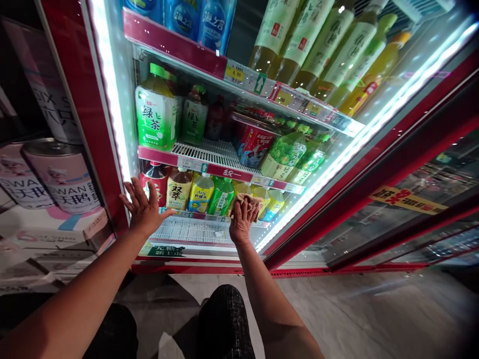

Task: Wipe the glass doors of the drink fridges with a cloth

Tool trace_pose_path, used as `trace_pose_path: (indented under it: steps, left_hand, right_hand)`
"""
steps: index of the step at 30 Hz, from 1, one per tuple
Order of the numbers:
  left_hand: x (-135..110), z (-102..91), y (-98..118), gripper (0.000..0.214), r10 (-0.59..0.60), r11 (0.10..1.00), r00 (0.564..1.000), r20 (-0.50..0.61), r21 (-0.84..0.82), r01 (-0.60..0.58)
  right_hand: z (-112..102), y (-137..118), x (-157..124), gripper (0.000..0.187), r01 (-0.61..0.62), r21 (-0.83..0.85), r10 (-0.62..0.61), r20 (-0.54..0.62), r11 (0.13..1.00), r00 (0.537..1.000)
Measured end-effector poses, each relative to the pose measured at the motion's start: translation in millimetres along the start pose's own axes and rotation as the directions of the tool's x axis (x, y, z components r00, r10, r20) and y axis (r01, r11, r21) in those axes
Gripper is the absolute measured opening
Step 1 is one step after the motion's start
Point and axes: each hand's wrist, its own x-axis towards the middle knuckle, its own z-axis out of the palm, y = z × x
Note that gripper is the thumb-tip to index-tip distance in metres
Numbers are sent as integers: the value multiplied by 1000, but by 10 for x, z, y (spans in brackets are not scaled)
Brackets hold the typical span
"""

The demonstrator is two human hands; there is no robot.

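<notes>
My right hand point(240, 224) lies over a crumpled brown cloth point(255, 203), holding it in front of the lower row of bottles in a lit drinks cooler. Whether the cloth touches glass or the bottles, I cannot tell. Fingers spread and holding nothing, my left hand point(144, 208) is by the cooler's left edge. Between the two hands stand a cream-labelled bottle point(177, 192), a yellow-and-blue bottle point(200, 194) and a green bottle point(222, 197). The shelf strip point(232, 172) with price tags runs above them.
Larger green tea bottles point(155, 114) and a red-and-blue tub point(254, 142) fill the middle shelf. Pink-and-white cans point(67, 174) are stacked on boxes at left. A red door frame point(337, 199) slants along the right. My knee point(226, 319) is above the grey floor point(337, 314).
</notes>
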Motion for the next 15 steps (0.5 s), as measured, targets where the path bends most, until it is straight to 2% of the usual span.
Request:
trace_pose_path:
  steps: [2, 7, 9, 12, 15]
  left_hand:
    - [-8, -1, 10, 124, -6, 1000, 1000, 0, 0, 6]
    - [-22, -2, 29, 123, -27, 1000, 1000, 8, -7, 27]
    - [-27, 15, 21, 121, -25, 1000, 1000, -2, -6, 25]
    - [-34, 54, -5, 117, -7, 1000, 1000, -23, -2, 7]
    - [-38, 81, -27, 121, -1, 1000, 999, -33, -14, 1]
  right_hand:
    - [-59, 49, 57, 67, 50, -22, -50, -1, 999, 999]
    - [-103, 30, 242, 69, 41, -45, -42, -24, 998, 999]
    - [-72, -24, 183, 63, 110, -41, -108, 39, 993, 993]
    - [-56, -61, 68, 56, 258, -32, -251, 138, 966, 958]
    - [-83, -89, 123, 55, 275, -45, -269, 113, 960, 957]
